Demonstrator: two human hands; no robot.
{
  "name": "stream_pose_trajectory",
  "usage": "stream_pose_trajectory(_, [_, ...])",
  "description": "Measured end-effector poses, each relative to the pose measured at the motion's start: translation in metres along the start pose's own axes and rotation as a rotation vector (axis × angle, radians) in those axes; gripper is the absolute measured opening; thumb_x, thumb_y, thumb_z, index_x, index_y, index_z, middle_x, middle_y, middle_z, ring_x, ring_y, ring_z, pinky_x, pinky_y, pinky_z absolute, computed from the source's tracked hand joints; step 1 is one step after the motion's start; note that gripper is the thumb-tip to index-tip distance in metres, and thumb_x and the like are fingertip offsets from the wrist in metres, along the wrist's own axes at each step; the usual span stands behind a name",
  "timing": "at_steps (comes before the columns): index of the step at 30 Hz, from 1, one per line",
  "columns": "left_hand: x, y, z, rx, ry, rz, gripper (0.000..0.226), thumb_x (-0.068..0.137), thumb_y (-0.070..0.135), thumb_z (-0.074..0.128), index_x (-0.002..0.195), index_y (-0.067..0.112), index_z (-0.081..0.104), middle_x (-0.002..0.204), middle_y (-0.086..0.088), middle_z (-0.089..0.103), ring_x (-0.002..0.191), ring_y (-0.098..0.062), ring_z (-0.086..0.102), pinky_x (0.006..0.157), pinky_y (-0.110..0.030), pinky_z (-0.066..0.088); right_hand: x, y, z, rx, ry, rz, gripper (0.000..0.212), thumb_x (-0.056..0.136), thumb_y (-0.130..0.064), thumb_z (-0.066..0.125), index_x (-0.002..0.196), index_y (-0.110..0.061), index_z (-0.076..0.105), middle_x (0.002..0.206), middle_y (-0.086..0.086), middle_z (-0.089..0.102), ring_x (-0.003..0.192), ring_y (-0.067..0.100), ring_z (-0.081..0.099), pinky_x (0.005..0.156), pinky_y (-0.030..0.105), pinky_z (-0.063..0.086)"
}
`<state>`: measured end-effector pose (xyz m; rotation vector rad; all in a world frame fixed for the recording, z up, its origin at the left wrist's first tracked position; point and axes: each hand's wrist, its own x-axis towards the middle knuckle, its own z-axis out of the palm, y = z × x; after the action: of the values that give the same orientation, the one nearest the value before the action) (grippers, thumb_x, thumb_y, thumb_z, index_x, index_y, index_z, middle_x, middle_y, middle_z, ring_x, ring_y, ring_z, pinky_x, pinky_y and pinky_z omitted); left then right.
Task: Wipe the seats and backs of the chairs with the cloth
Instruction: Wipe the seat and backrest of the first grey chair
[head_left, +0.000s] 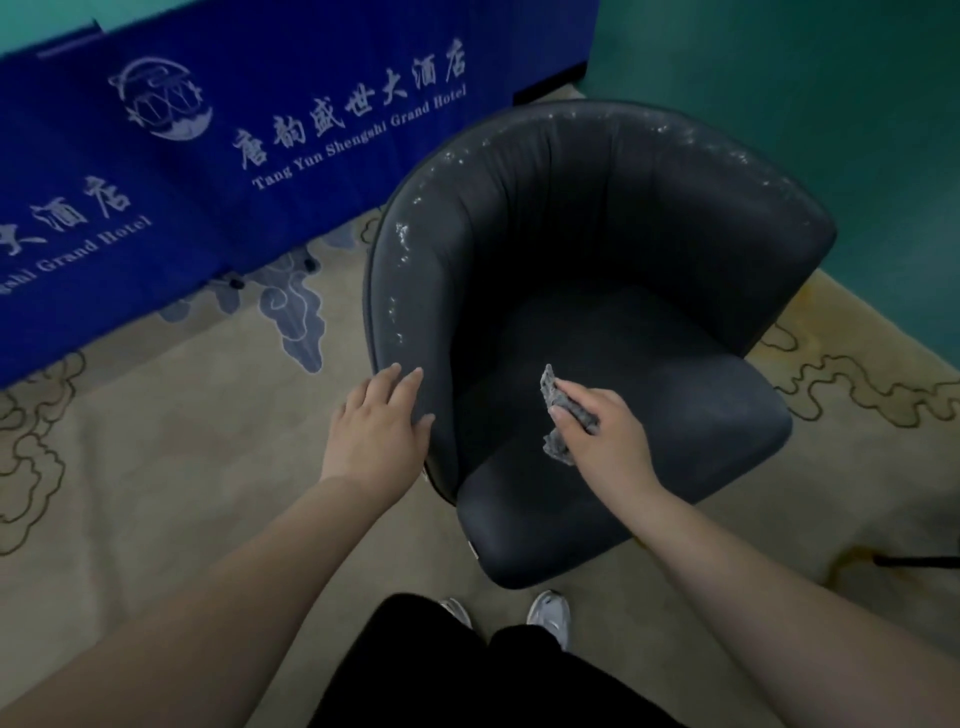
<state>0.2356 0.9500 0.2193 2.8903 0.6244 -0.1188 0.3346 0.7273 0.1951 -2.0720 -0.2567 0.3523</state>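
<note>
The cloth (563, 415) is a small grey crumpled rag, pressed against the seat (649, 415) of the dark tub chair (597, 218), near the seat's left inner edge. My right hand (602, 434) grips it, thumb and fingers curled round the bunched fabric, with ends of the rag sticking out above and below my fist. My left hand (382, 426) lies flat on the front end of the chair's left armrest (405, 291), fingers straight and relaxed, holding nothing. The curved back and arm rim show pale flaked patches along the top. Below the seat front I see my black trousers (467, 670) and white shoes (550, 613) on a beige patterned carpet (182, 441). A blue banner (208, 156) with white lettering hangs behind the chair to the left, and a teal wall (831, 104) stands to the right.
</note>
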Motion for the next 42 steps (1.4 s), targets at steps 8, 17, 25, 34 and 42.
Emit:
stream_pose_trajectory(8, [0.043,-0.046,-0.009,-0.008,-0.037,0.021,0.058,0.095,0.042,0.044,0.147,0.024,0.027,0.152,-0.003,0.028,0.137,-0.026,0.026,0.109,-0.042,0.030,0.016,-0.016,0.035,0.008,-0.019,0.041,0.033,0.089,-0.029,0.064,0.121,-0.033,0.062,0.106,-0.014,0.054,0.096,-0.006,0.054,0.076,-0.004,0.034])
stream_pose_trajectory(17, [0.115,-0.109,0.005,-0.046,-0.158,0.193,0.070,0.095,0.046,0.044,0.151,0.022,0.010,0.159,-0.007,0.009,0.143,-0.029,0.014,0.112,-0.043,0.023,0.042,-0.046,0.118,0.070,0.234,0.186,0.033,0.088,-0.026,0.065,0.121,-0.029,0.063,0.107,-0.012,0.056,0.097,-0.006,0.054,0.080,-0.002,0.035])
stream_pose_trajectory(25, [0.151,-0.141,0.035,-0.168,-0.300,0.270,0.093,0.088,0.055,0.053,0.151,0.019,-0.005,0.160,-0.001,-0.006,0.146,-0.020,0.002,0.115,-0.034,0.015,0.024,-0.051,0.186,0.121,0.383,0.289,0.030,0.089,-0.026,0.064,0.119,-0.030,0.064,0.105,-0.016,0.055,0.098,-0.013,0.051,0.079,-0.002,0.035])
stream_pose_trajectory(34, [0.167,-0.151,0.050,-0.430,-0.280,0.235,0.105,0.076,0.044,0.074,0.152,0.023,0.005,0.149,0.008,0.016,0.133,-0.019,0.032,0.108,-0.034,0.035,0.025,-0.047,0.240,0.006,0.363,0.183,0.036,0.090,-0.012,0.062,0.126,-0.019,0.061,0.112,0.003,0.053,0.106,0.018,0.052,0.096,0.027,0.042])
stream_pose_trajectory(42, [0.185,-0.158,0.047,-0.499,-0.280,0.213,0.101,0.076,0.044,0.073,0.151,0.030,0.007,0.140,0.013,0.022,0.117,-0.006,0.043,0.094,-0.022,0.037,0.084,-0.051,0.255,-0.120,0.380,0.117,0.034,0.093,-0.022,0.058,0.126,-0.024,0.061,0.113,0.002,0.051,0.103,0.019,0.045,0.091,0.021,0.035])
